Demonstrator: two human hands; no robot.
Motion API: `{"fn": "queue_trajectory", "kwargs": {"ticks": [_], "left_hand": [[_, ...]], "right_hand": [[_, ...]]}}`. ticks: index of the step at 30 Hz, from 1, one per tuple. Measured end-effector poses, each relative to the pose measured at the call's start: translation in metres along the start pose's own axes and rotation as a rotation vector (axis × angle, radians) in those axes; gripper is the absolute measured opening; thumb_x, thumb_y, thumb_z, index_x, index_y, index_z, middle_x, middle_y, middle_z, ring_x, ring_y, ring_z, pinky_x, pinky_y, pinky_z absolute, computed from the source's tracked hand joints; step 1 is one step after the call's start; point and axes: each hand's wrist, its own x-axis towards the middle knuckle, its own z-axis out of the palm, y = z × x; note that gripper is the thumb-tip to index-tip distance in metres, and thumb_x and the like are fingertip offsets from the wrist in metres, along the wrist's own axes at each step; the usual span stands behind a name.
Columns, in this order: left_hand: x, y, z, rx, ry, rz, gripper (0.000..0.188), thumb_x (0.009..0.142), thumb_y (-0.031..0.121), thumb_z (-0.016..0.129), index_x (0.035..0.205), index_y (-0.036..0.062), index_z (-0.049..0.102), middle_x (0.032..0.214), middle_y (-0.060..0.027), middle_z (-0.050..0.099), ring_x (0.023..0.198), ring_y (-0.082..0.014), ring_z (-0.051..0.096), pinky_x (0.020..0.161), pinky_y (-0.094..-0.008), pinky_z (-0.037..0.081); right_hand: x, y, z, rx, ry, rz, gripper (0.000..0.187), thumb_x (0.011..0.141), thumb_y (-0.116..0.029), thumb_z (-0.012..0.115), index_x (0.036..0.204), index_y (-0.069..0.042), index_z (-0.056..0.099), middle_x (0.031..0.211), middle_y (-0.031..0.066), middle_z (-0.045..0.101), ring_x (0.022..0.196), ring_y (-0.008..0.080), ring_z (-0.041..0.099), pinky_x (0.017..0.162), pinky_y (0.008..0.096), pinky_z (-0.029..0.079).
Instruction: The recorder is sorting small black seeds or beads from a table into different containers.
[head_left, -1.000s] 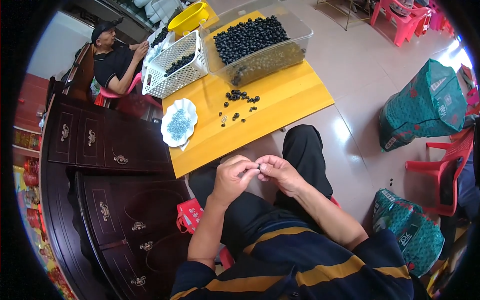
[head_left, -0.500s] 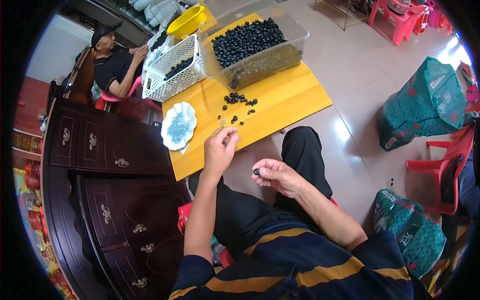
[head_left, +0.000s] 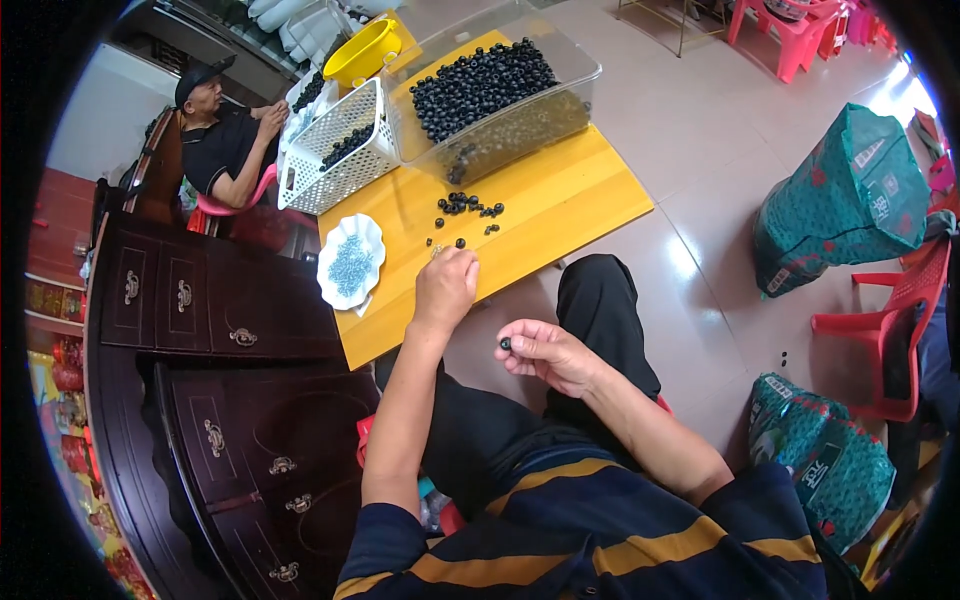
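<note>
My right hand (head_left: 550, 355) is above my lap, pinching a round black bead (head_left: 505, 344) between thumb and fingers. At the near edge of the yellow wooden table (head_left: 580, 190), my left hand (head_left: 446, 288) has its fingers curled together, back of the hand up; what they hold, if anything, is hidden. Just beyond those fingertips lie a single loose bead (head_left: 460, 243) and tiny clear bits. A small scatter of black beads (head_left: 458, 203) is farther up the tabletop. Left of my left hand, a white scalloped dish (head_left: 374, 240) holds many small pale-blue clear pieces (head_left: 352, 266).
A clear plastic bin (head_left: 545, 125) of black beads stands at the table's far side, beside a white perforated basket (head_left: 310, 170) and a yellow basin (head_left: 362, 55). Another person (head_left: 225, 135) sits far left. Dark cabinets (head_left: 210, 290) flank my left; green bags (head_left: 835, 210) stand right.
My left hand's fingers have curled down toward the tabletop, and fewer loose beads show beside them. The right hand keeps its bead. The whole view has shifted slightly.
</note>
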Motion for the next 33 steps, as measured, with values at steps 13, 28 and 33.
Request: {"fn": "queue_trajectory", "kwargs": {"ticks": [13, 28, 33], "left_hand": [[-0.062, 0.073, -0.06, -0.838, -0.005, -0.297, 0.011, 0.084, 0.001, 0.069, 0.094, -0.0015, 0.067, 0.095, -0.0114, 0.068, 0.086, -0.0173, 0.066, 0.077, -0.0279, 0.052], [-0.082, 0.073, -0.046, -0.764, 0.085, -0.186, 0.011, 0.081, -0.002, 0.07, 0.092, -0.0017, 0.067, 0.093, -0.0124, 0.068, 0.087, -0.0234, 0.065, 0.08, -0.0313, 0.05], [-0.081, 0.077, -0.051, -0.703, 0.087, -0.158, 0.011, 0.08, -0.002, 0.069, 0.091, -0.0019, 0.067, 0.092, -0.0131, 0.067, 0.086, -0.0239, 0.065, 0.078, -0.0311, 0.051]], "right_hand": [[-0.001, 0.001, 0.0, 0.089, 0.002, -0.043, 0.026, 0.095, -0.021, 0.066, 0.116, -0.009, 0.06, 0.104, 0.0028, 0.069, 0.09, 0.0095, 0.065, 0.085, 0.0249, 0.052], [0.002, 0.005, 0.001, 0.031, 0.0, -0.096, 0.023, 0.094, -0.02, 0.068, 0.112, -0.008, 0.062, 0.098, 0.0017, 0.068, 0.086, 0.0096, 0.065, 0.081, 0.025, 0.053], [0.002, 0.006, 0.002, -0.025, 0.027, -0.124, 0.023, 0.094, -0.021, 0.068, 0.111, -0.007, 0.062, 0.098, 0.0019, 0.068, 0.085, 0.0091, 0.064, 0.081, 0.0241, 0.051]]}}
